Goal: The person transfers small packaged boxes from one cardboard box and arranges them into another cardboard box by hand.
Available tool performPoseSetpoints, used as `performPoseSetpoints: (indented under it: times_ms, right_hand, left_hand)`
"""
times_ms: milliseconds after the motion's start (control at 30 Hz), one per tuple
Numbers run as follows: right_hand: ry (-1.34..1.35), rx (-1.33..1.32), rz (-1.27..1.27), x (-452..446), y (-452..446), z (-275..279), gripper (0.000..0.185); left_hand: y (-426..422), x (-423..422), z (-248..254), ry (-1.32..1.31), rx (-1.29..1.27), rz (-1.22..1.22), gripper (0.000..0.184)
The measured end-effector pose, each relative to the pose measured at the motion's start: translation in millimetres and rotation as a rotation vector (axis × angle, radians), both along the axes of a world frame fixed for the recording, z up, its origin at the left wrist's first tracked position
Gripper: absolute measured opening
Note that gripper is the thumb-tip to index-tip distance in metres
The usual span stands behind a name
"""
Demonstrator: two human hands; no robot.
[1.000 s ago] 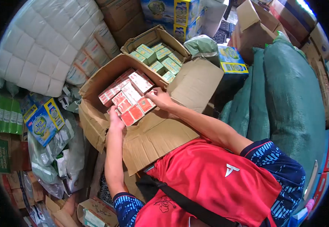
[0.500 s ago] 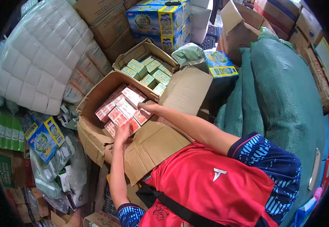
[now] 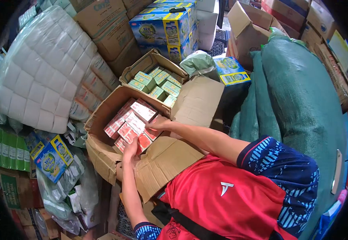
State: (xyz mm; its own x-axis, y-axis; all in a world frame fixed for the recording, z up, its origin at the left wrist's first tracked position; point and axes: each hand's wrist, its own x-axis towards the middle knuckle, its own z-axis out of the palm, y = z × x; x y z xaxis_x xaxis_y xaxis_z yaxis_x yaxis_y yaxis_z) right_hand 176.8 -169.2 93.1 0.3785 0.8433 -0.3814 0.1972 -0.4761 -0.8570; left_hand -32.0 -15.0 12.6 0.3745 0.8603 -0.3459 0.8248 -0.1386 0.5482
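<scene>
My left hand (image 3: 130, 149) reaches into the near end of an open cardboard carton (image 3: 99, 127). Its fingers close against a small red-and-white box (image 3: 143, 143) at the edge of the packed rows. From the right, my right hand (image 3: 159, 123) grips the neighbouring part of the same group, its fingertips partly hidden among the boxes. More red-and-white boxes (image 3: 133, 122) lie side by side in the carton, one (image 3: 143, 111) sitting a little higher and catching the light. The carton's loose flap (image 3: 168, 156) lies under my forearms.
Behind stands another open carton with green-and-yellow small boxes (image 3: 158, 85). Blue drink cartons (image 3: 154, 30) are stacked at the back. Large green sacks (image 3: 298, 92) line the right side. A plastic-wrapped white bundle (image 3: 38, 68) and plastic bags (image 3: 80, 188) crowd the left.
My right hand has moved slightly down and inward over the red-and-white boxes. My left hand stays at the near edge of the rows. The view has shifted a little.
</scene>
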Motion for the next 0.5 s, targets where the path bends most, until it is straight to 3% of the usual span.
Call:
performPoseSetpoints:
  times_ms: [100,133,200,267,500]
  right_hand:
    - [-0.053,-0.086,0.004,-1,-7,16,0.119]
    - [-0.120,-0.143,-0.014,4,3,-12,0.121]
    - [-0.210,-0.147,-0.023,5,5,-35,0.125]
    - [-0.257,-0.041,-0.004,7,-6,-42,0.127]
    - [-0.271,-0.104,-0.019,12,-9,-43,0.131]
  left_hand:
    - [-3,-1,8,-0.066,-0.116,0.004,0.119]
    - [-11,-1,20,-0.084,-0.184,0.006,0.118]
    - [-31,2,44,0.058,-0.011,-0.032,0.117]
    - [-41,-2,50,-0.032,0.071,-0.029,0.114]
    - [-38,-13,35,-0.157,0.198,-0.004,0.098]
